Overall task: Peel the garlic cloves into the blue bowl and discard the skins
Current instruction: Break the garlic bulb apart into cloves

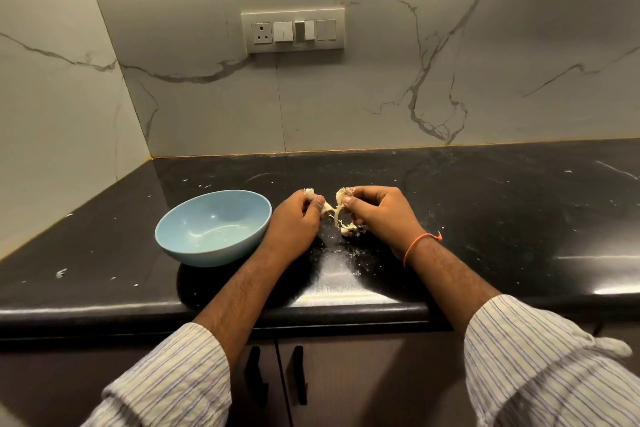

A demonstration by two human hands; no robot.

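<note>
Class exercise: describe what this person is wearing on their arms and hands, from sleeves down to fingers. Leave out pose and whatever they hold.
Both arms wear a white shirt with thin blue stripes, left sleeve and right sleeve pushed up, leaving the forearms bare. The right wrist carries a thin orange thread band. The left hand and right hand are bare, without gloves or visible rings.

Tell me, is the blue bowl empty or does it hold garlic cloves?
Empty of cloves, as far as it shows: the blue bowl stands upright on the counter, and its inside shows only glossy reflections.
</note>
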